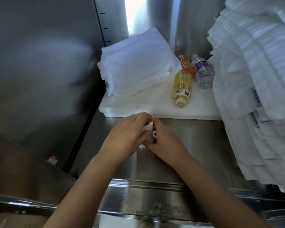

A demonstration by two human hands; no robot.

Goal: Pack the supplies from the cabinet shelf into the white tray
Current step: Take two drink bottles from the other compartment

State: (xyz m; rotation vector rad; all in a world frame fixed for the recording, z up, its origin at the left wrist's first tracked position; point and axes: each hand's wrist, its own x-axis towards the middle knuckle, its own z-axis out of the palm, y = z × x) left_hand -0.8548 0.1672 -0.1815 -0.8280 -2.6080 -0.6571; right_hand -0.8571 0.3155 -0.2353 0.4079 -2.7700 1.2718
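Both of my hands meet over the steel cabinet shelf (196, 145). My left hand (128, 130) and my right hand (164, 139) together grip a small white object (149, 129), mostly hidden between the fingers; what it is I cannot tell. Behind them a flat white pad (138, 106) covers the back of the shelf. On it lie a yellow juice bottle (182, 87), an orange bottle (185, 65) and a clear water bottle with a purple label (203, 72). A folded stack of white pads (135, 63) sits at the back left. No white tray is in view.
A tall leaning stack of white pads (257, 89) fills the right side and overhangs the shelf. Steel cabinet walls (39, 63) close in on the left and back. A steel ledge (155, 203) runs along the front below the shelf.
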